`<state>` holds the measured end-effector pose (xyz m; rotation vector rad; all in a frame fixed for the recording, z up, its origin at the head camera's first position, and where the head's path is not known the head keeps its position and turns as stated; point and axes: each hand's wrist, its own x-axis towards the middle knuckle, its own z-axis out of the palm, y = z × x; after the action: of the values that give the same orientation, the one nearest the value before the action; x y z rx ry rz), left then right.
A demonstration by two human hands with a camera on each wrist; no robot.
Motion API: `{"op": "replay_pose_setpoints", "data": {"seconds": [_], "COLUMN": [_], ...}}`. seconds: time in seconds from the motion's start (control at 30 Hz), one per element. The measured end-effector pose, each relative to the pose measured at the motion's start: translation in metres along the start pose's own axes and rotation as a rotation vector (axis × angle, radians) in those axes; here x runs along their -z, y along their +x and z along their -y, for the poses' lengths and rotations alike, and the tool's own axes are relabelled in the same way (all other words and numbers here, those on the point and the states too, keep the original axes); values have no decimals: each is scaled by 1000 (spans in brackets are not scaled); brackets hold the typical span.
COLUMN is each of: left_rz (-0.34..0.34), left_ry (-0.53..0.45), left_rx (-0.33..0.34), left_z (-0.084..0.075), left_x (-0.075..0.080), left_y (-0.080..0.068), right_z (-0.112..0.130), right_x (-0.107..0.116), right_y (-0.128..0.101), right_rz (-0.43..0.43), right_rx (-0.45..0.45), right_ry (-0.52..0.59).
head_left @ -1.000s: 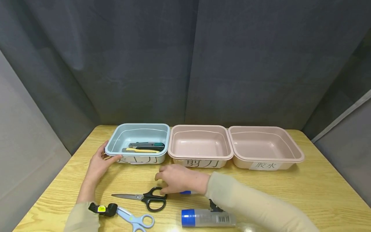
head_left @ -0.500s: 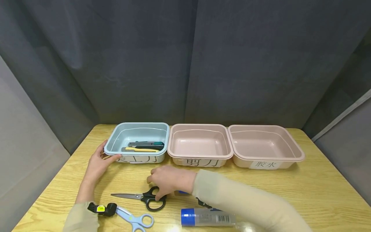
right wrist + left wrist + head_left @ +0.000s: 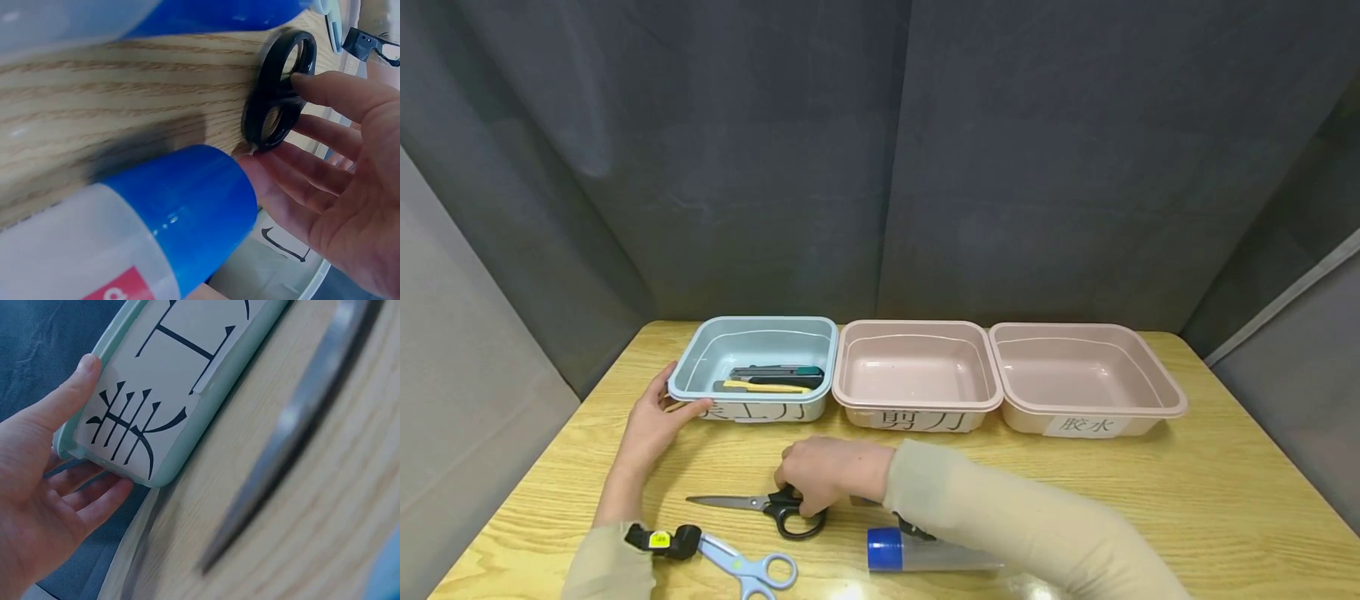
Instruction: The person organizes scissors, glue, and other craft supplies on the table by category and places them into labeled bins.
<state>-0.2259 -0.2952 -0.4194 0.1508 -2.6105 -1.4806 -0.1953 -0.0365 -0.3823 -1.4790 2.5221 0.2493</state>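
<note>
Right hand (image 3: 820,483): fingers curled round black scissors (image 3: 775,507) handles, flat on worktop (image 3: 1150,492) | Left hand (image 3: 651,425): fingers spread, gripping blue bin (image 3: 700,371) corner, steadying it.

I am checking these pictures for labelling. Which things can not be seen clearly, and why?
- Black scissors: handles partly hidden by the right hand in the head view; blade blurred in the left wrist view.
- Glue bottle: covered by the right sleeve, cut off at the bottom edge.
- Blue tray label: partly covered by the left hand.
</note>
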Motion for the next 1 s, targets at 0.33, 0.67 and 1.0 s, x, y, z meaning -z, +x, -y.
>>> {"op": "replay_pose_setpoints", "data": {"seconds": [0.33, 0.67, 1.0], "left_rz": [-6, 1, -4], "left_ry": [6, 2, 10], "left_rx": [-5, 1, 3], "left_z": [1, -1, 3], "left_x": [-1, -1, 0], "left_y": [0, -1, 1], "right_z": [3, -4, -19], "right_x": [0, 7, 21], "right_y": [2, -4, -28], "right_rz": [9, -31, -68], "right_rx": [-29, -65, -76], "right_ry": [24, -55, -21]}}
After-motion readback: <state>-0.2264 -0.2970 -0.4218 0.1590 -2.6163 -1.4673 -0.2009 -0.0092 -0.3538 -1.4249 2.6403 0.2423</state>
